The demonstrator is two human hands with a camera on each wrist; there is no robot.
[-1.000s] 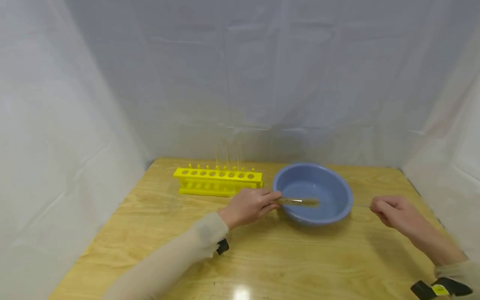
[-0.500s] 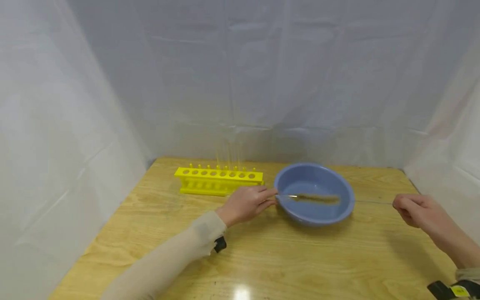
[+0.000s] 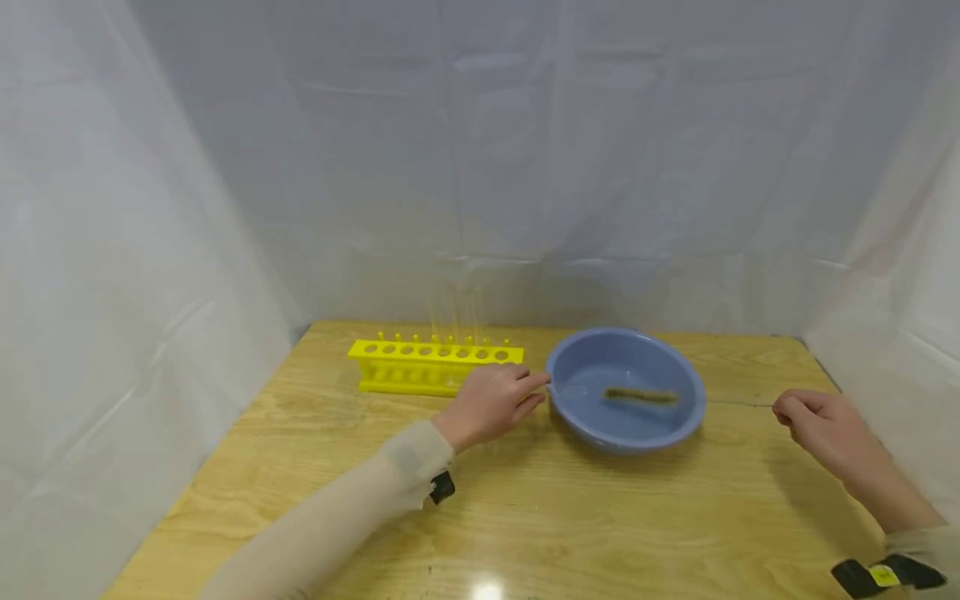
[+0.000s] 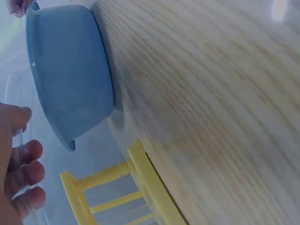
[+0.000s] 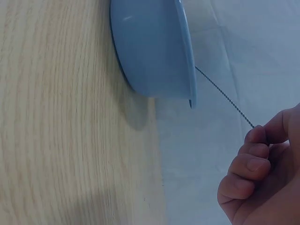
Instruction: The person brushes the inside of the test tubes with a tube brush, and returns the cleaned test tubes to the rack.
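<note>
My left hand [image 3: 491,404] holds a clear glass test tube [image 4: 14,89] lying nearly level, its fingers wrapped along the glass. The tube's mouth end points right, over the blue basin [image 3: 626,446]. My right hand [image 3: 825,429] pinches the end of the twisted wire handle [image 5: 225,96] of a test tube brush, its other fingers curled in. The brush's brown bristles [image 3: 641,397] hang over the basin, just right of the tube's mouth and in line with it.
A yellow test tube rack [image 3: 397,387] stands left of the basin, partly behind my left hand. Several clear tubes [image 3: 453,312] rise at its back. The wooden table [image 3: 600,525] is bordered by white sheeting [image 3: 495,167] at the back and sides.
My right hand has moved right overall, edging slightly back left at the end. The bristles, partly inside the tube a second ago, now show outside its mouth. My left hand stays nearly in place.
</note>
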